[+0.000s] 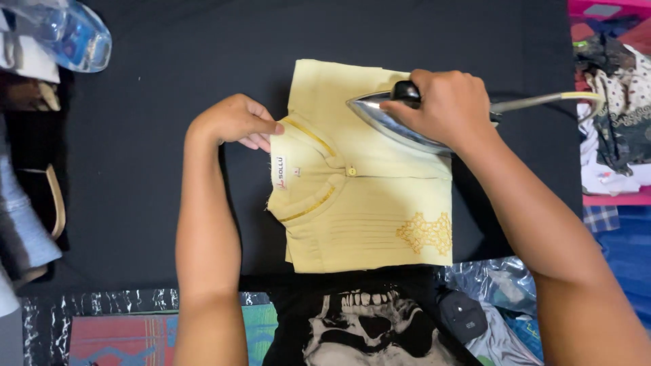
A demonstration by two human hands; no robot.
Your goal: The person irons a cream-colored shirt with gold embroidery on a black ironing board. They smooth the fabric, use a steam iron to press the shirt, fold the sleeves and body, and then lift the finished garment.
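A folded pale yellow shirt [366,203] with gold collar trim and gold embroidery lies on a black cloth [169,102]. My right hand [444,105] grips the black handle of a metal iron [386,118], which rests on the shirt's upper part, tip pointing left. My left hand [237,122] pinches the shirt's collar edge at its left side, next to the label.
A clear plastic bottle [71,34] lies at the top left. A pile of patterned clothes in a pink basket [614,108] sits at the right. The iron's cord [542,102] runs right. A black garment with a skull print [366,329] lies at the near edge.
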